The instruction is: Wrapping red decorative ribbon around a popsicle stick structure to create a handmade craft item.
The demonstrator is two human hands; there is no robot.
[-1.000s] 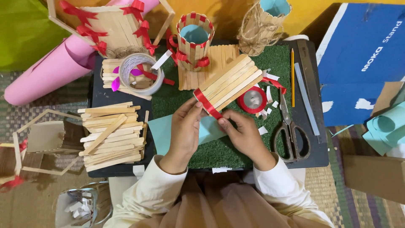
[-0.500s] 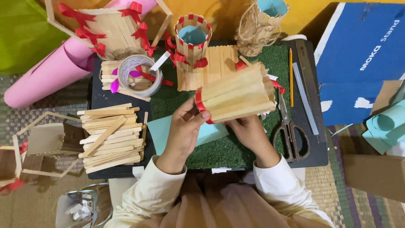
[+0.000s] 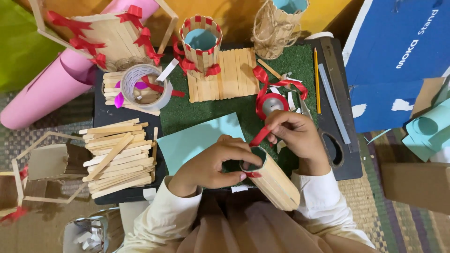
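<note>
Gripping the stick cylinder at its open rim with our left hand, we pinch red ribbon in our right hand. Cylinder lies tilted over the green mat, near our lap. Step looks like ribbon wrapping; next needs ribbon taut round the rim.

A cylinder of pale wooden sticks lies tilted low at the table's near edge, its open round mouth turned up and left, its far end pointing down and right toward the person's lap. A thin red ribbon runs taut from the rim of that mouth up and right, and a short red piece shows at the rim's lower edge; the inside of the mouth looks dark
</note>
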